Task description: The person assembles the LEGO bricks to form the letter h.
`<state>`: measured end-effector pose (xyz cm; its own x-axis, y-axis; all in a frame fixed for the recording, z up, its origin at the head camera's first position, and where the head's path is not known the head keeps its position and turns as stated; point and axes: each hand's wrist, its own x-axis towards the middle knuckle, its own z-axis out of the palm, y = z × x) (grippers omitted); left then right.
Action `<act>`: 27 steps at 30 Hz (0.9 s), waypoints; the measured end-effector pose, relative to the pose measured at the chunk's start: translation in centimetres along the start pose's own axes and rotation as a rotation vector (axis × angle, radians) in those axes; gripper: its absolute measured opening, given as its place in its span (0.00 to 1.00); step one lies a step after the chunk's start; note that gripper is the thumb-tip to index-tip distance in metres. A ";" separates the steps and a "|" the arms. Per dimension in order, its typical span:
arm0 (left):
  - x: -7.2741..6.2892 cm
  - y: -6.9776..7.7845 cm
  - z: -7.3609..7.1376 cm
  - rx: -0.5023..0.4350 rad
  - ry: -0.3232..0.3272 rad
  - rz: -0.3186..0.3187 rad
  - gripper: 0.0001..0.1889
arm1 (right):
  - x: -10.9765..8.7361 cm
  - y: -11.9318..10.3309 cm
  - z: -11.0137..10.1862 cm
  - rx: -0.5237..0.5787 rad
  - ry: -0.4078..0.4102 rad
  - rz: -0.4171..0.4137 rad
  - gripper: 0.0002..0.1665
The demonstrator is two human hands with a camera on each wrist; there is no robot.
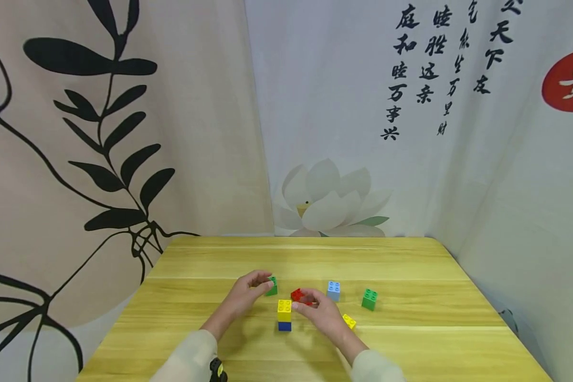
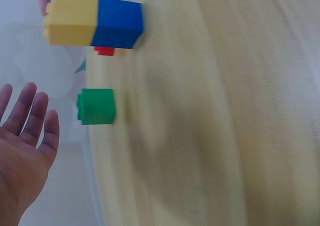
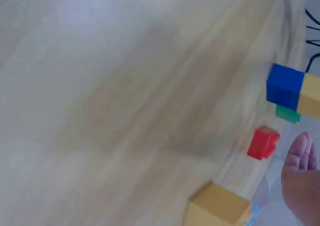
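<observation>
A yellow building block (image 1: 284, 310) sits stacked on a dark blue block (image 1: 284, 326), upright between the two hands. My left hand (image 1: 246, 294) hovers up and left of this stack with relaxed fingers. In the head view it overlaps a green block (image 1: 273, 286); the left wrist view shows a gap between that hand (image 2: 25, 146) and the green block (image 2: 98, 106). To the stack's right, my right hand (image 1: 322, 315) has its fingers over part of a red block (image 1: 296, 295). The right wrist view shows that hand (image 3: 302, 181) holding nothing, apart from the red block (image 3: 263, 143).
Beyond the right hand stand a light blue block (image 1: 333, 291) and another green block (image 1: 370, 299). A second yellow block (image 1: 349, 321) is partly hidden behind the right wrist. All lie on a wooden table (image 1: 434, 339), with a printed curtain (image 1: 210, 132) behind its far edge.
</observation>
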<state>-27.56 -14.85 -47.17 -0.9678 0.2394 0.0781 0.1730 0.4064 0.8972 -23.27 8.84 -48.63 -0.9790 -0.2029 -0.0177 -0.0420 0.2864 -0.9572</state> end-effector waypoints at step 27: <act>1.3 6.4 2.3 -0.064 -0.044 0.130 0.22 | 1.1 -1.4 -8.0 0.019 0.289 0.008 0.32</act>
<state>-27.33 -9.95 -42.35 -0.9288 0.3251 0.1777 0.2829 0.3127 0.9067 -25.88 15.73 -45.04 -0.9957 0.0750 0.0547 -0.0327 0.2688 -0.9627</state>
